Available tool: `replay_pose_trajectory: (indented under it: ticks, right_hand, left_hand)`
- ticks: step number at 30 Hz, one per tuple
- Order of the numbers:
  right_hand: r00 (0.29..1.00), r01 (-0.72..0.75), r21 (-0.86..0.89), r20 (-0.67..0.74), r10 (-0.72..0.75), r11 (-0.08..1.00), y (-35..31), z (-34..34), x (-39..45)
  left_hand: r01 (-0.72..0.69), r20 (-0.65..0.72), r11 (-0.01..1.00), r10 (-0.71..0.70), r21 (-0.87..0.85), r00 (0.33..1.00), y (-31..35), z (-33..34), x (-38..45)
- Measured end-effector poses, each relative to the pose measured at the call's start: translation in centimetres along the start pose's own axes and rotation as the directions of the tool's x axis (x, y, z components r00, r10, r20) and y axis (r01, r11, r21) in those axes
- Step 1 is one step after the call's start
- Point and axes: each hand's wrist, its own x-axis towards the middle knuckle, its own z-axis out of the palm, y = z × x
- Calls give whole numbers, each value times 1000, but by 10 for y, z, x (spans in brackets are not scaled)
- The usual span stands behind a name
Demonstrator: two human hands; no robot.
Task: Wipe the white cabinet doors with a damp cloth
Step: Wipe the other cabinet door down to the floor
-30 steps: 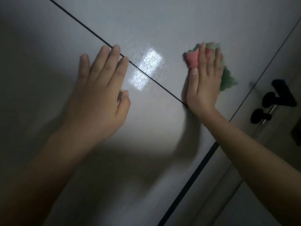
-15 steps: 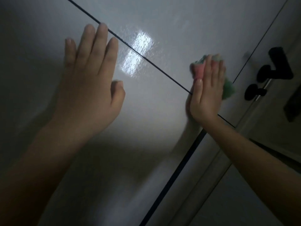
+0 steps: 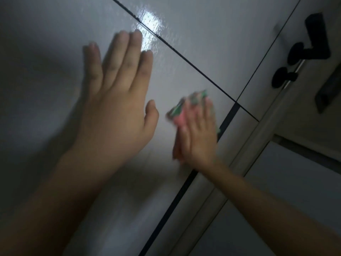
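Head view: the right hand [image 3: 198, 137] presses a pink-and-green cloth [image 3: 186, 109] flat against the white cabinet door [image 3: 184, 34], its fingers laid straight over the fabric, not curled round it. Compared with half a second ago, the cloth has travelled down and to the left across the panel, away from the thin dark seam [image 3: 193, 66] and toward the left hand [image 3: 118, 100]; motion blur on hand and cloth suggests a stroke in progress. This implies the wipe is now covering the lower panel, with the upper panel showing a wet-looking sheen near the light reflection [image 3: 149, 23]. The left hand lies open, palm flat on the door, fingers extended and close together (bracing, holding nothing). Both forearms reach up from the lower frame edge. Black handles [image 3: 306, 52] sit well apart at the right
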Motion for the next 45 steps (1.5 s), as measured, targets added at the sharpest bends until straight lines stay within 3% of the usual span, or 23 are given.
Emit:
replay_pose_trajectory:
  ticks: [2, 5, 16, 23, 28, 31, 37, 40, 42, 45]
  right_hand:
    - [961, -230, 92, -135, 241, 969, 12, -6, 25]
    - [897, -319, 175, -261, 356, 932, 5, -1, 35]
    - [916, -304, 215, -203, 347, 928, -46, 21, -16]
    - [964, -219, 227, -102, 247, 949, -109, 41, -63]
    - [962, -234, 208, -92, 257, 950, -109, 42, -69]
    - [965, -252, 122, -37, 259, 960, -90, 37, -66]
    - [884, -410, 236, -136, 448, 881, -23, 16, -54]
    - [811, -488, 308, -185, 554, 817, -22, 30, -53]
    - [846, -433, 307, -185, 500, 847, -44, 42, -69]
    - [987, -108, 195, -99, 129, 975, -66, 46, -118]
  left_hand:
    - [-13, 26, 1000, 14, -9, 1000, 4, 7, -9]
    - [-5, 47, 1000, 6, -22, 999, 2, 13, -25]
    - [96, 34, 988, -92, -122, 995, -11, 13, -76]
    - [135, 36, 977, -131, -163, 991, -12, 17, -81]
    - [202, 103, 963, -186, -180, 977, 9, 29, -92]
    - [151, 115, 972, -132, -179, 985, 29, 36, -89]
    - [131, 107, 982, -116, -136, 987, 39, 52, -82]
    - [104, 105, 992, -96, -67, 990, 40, 56, -82]
    - [107, 102, 994, -104, -20, 989, 43, 57, -80]
    - [147, 105, 989, -149, 28, 983, 53, 58, -78]
